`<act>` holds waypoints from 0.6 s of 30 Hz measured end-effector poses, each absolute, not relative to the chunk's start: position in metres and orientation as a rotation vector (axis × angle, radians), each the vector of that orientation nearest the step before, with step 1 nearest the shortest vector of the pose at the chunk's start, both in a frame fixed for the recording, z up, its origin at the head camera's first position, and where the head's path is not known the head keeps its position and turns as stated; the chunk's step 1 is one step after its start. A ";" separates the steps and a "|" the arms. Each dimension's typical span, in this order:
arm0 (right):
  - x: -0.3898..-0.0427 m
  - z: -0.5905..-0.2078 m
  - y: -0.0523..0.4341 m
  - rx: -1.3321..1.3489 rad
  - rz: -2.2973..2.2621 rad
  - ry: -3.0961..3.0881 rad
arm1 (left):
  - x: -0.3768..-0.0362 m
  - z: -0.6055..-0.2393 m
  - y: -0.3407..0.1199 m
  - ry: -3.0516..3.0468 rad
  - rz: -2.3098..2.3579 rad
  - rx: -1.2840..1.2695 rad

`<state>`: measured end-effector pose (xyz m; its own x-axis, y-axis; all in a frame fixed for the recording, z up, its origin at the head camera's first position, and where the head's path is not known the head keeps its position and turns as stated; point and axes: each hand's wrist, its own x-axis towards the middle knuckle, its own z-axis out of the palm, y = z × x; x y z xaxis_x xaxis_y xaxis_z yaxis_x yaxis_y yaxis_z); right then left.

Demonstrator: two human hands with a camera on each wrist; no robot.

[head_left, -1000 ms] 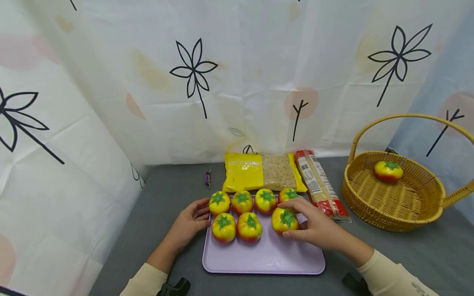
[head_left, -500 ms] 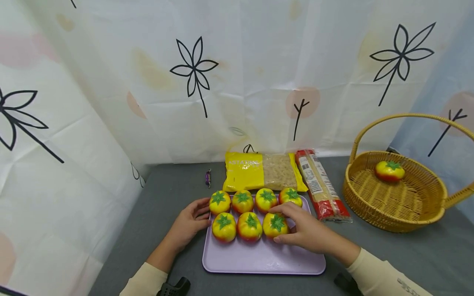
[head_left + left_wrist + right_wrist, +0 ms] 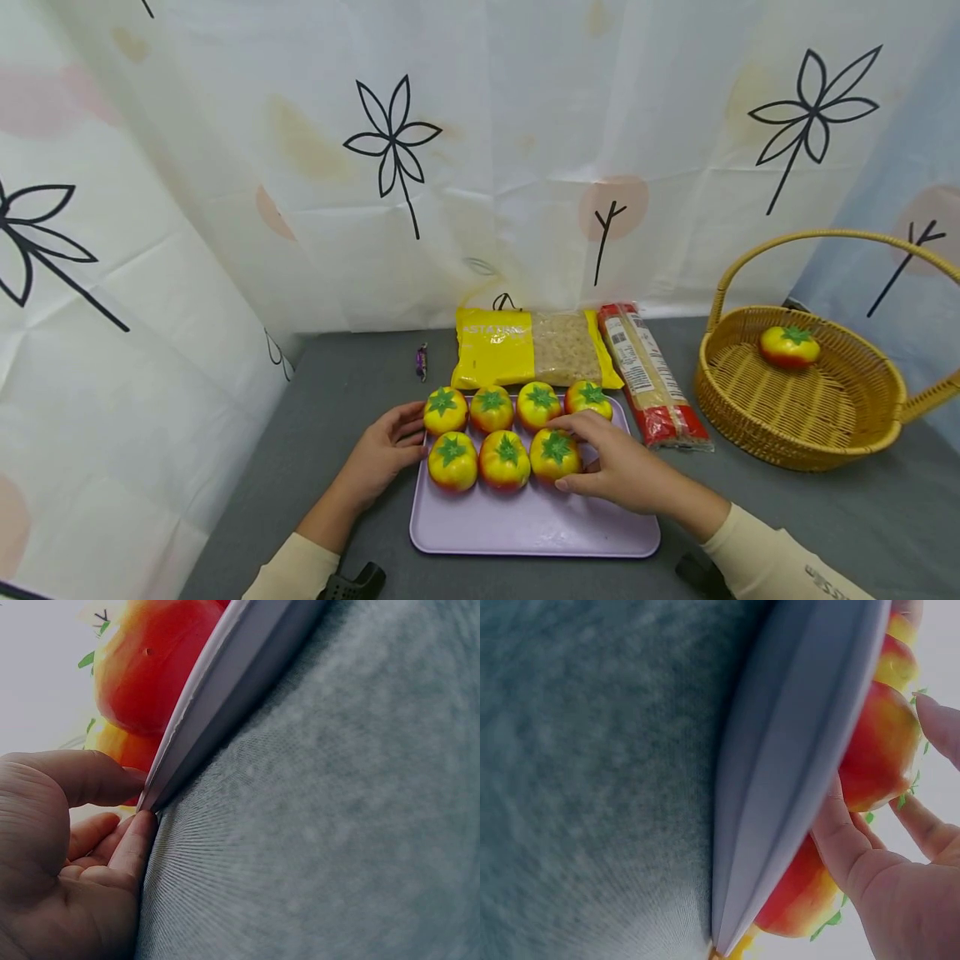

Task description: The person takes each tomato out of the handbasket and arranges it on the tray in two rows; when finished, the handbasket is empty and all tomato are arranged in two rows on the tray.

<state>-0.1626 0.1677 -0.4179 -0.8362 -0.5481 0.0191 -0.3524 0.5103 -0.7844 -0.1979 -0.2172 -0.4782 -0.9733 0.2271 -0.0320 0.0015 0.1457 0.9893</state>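
The toy tomato [image 3: 555, 453] the right hand [image 3: 618, 471] is cupping is sitting on the lavender tray [image 3: 525, 525], third in the near row, touching its neighbour; a sideways nudge could be knocking that row askew. Its fingers [image 3: 581, 427] are curling loosely round the tomato. The left hand [image 3: 382, 454] is pinching the tray's left rim, thumb above, fingers [image 3: 131, 847] beneath.

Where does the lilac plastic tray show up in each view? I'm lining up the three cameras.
Head: the lilac plastic tray lies low in the centre, under seven tomatoes.
Left wrist: its rim runs diagonally from the top to the left hand's fingertips.
Right wrist: its edge runs down the middle.
Shared landmark: the grey tablecloth.
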 end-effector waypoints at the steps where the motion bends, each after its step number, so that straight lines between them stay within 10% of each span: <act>1: -0.162 -0.418 0.168 -0.767 -1.237 2.521 | -0.198 -0.478 -0.217 2.240 1.933 0.225; 18: -0.161 -0.401 0.182 -0.740 -1.387 2.521 | -0.197 -0.478 -0.218 2.228 1.936 0.228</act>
<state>-0.1607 0.1823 -0.4011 -0.8624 -0.4987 0.0869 -0.3405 0.4443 -0.8286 -0.1974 -0.2179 -0.4778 -0.9720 0.2324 -0.0357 -0.0029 0.1399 0.9902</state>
